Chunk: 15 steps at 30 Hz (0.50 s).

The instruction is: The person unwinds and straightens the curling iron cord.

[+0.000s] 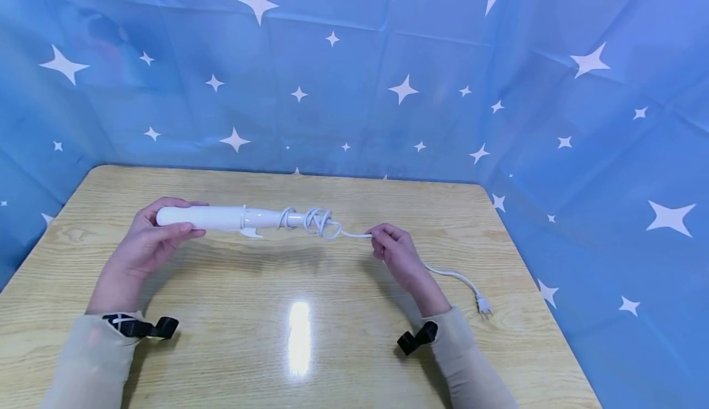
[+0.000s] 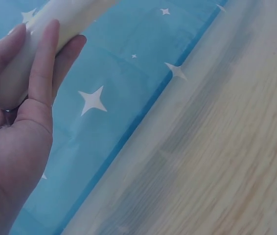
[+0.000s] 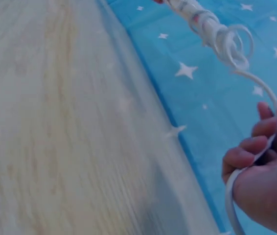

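pale wood-grain table (image 1: 232, 366), broad and round-cornered, with a bright glare spot (image 1: 300, 338) in its near middle. nearest us, two beige fabric sleeves (image 1: 83, 360) carry black wrist straps (image 1: 135, 326), which could snag a trailing cord. at right, a white pronged plug (image 1: 484, 305) lies on the table. our right hand (image 1: 400, 258) holds the thin, white, flexible cord (image 1: 354, 234) in curled fingers. our left hand (image 1: 145, 243) grips the rounded end of a white, smooth, tubular appliance (image 1: 218, 218), raised above the table, its tapered end toward the right hand, a small white lever (image 1: 251, 232) along its lower side. to work well, we judge, we keep the appliance level and steady and the cord lightly taut, guiding one turn at a time. crossed white loops (image 1: 318, 221) round the narrow end are the chief hindrance; a hard tug could tighten them. farthest, a blue, star-printed cloth backdrop (image 1: 343, 107) rises beyond the table.
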### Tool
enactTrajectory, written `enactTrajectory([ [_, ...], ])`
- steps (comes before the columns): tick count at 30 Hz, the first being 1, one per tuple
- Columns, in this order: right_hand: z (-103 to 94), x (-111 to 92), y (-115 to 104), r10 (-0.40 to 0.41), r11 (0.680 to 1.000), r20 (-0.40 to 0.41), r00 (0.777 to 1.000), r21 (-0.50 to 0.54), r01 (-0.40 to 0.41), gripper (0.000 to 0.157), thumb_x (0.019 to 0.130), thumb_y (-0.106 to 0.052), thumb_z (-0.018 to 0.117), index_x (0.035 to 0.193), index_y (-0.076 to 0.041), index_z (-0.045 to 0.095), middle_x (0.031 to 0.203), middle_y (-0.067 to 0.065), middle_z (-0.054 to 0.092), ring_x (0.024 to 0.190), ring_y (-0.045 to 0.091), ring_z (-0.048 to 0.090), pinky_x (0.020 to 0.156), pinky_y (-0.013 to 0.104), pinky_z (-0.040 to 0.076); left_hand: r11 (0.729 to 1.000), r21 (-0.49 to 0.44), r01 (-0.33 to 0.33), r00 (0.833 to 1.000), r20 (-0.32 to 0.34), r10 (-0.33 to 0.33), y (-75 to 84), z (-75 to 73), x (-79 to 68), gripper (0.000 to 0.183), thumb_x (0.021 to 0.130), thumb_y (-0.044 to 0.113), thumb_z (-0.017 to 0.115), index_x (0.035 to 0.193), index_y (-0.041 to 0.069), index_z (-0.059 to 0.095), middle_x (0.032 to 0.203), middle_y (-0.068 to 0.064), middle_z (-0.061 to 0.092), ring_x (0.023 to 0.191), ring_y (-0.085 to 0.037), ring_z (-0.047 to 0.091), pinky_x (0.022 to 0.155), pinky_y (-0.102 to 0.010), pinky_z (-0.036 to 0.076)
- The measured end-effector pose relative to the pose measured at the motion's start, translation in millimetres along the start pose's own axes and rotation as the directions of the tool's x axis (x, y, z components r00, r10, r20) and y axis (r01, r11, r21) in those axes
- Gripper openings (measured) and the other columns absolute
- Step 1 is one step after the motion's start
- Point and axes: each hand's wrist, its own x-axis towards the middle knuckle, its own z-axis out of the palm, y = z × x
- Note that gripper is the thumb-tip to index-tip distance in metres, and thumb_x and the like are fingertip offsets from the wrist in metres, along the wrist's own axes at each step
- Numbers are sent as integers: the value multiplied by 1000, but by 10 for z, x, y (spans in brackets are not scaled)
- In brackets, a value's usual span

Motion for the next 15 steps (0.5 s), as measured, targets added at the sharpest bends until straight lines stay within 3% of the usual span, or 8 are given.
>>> enactTrajectory([
  [2,-47,6,-19,-22,995,-33,999,99,26,27,104,-2,50,89,-11,70,70,0,45,67,14,38,60,23,30,1000,-12,-11,1000,-6,11,17,-5,-5,49,91,-33,37,121,-9,67,128,-26,66,118,-35,64,88,-46,62],
  [5,-101,19,-38,-43,986,-60,997,158,52,28,104,-2,50,87,-10,70,71,0,46,68,15,39,62,23,29,1000,-7,-12,1000,0,12,24,-10,-8,50,91,-34,36,120,-9,67,128,-26,66,118,-35,65,89,-46,61],
  [15,-138,23,23,-70,992,-29,997,100,73,32,106,-4,47,86,-12,70,69,1,52,63,11,48,62,22,43,1000,16,25,999,22,-26,0,-17,10,50,91,-34,34,119,-8,67,128,-23,67,119,-32,64,91,-44,58],
])
